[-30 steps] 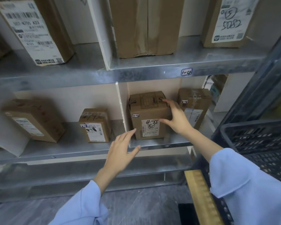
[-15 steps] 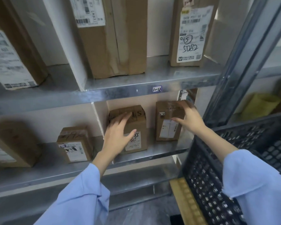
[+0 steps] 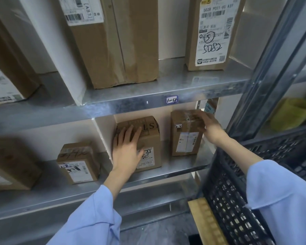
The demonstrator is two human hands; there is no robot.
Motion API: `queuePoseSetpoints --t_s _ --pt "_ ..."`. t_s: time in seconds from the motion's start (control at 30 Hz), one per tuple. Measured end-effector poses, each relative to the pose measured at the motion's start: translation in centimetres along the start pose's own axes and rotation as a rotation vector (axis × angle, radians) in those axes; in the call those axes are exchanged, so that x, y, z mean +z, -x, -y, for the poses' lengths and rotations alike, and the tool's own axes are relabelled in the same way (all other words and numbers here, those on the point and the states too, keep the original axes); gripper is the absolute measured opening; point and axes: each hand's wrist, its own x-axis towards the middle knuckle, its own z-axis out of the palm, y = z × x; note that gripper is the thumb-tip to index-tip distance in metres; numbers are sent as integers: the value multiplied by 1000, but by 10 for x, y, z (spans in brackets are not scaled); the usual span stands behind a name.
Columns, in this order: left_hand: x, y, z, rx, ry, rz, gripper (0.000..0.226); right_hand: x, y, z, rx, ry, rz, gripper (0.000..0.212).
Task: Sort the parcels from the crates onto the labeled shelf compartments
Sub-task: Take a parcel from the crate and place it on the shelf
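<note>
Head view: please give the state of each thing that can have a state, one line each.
Left hand: open, flat on the parcel marked S.
Right hand: grips the top of the parcel tagged 2-4.
Parcel marked S: upright, closed, on the lower shelf.
Parcel tagged 2-4: upright, closed, same compartment.

a yellow thing (image 3: 290,114), blurred and soft-edged, sat at the far right, partly hidden; whether it was a bag or a bin could not be told. a pale wooden board (image 3: 208,223) ran slantwise at the bottom right. left of it lay a dark grey floor (image 3: 157,232), streaked, with a black patch (image 3: 194,240) at the lower edge.
</note>
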Motion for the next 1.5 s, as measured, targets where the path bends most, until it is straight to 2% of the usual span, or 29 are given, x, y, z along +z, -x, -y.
queuePoseSetpoints --t_s 0.4,0.53,0.7,0.87,1.1,1.33,1.5 --pt "0 0 1 31 -50 -29 74 -2 3 6 -17 47 -6 63" --pt "-10 4 -4 66 -84 -28 76 -6 17 23 -51 135 -88 60" --pt "-33 33 -13 175 -54 -82 66 -7 47 66 -190 323 -99 68" --pt "-49 83 0 256 -21 -120 53 14 92 116 -312 354 -47 59" --pt "-63 139 74 123 -84 -147 48 66 144 197 -468 190 181 44" --pt "-88 158 173 -90 -178 -128 49 121 145 285 -581 101 180 45" --pt "-111 155 266 -196 -232 -86 50 167 115 338 -481 79 189 55"
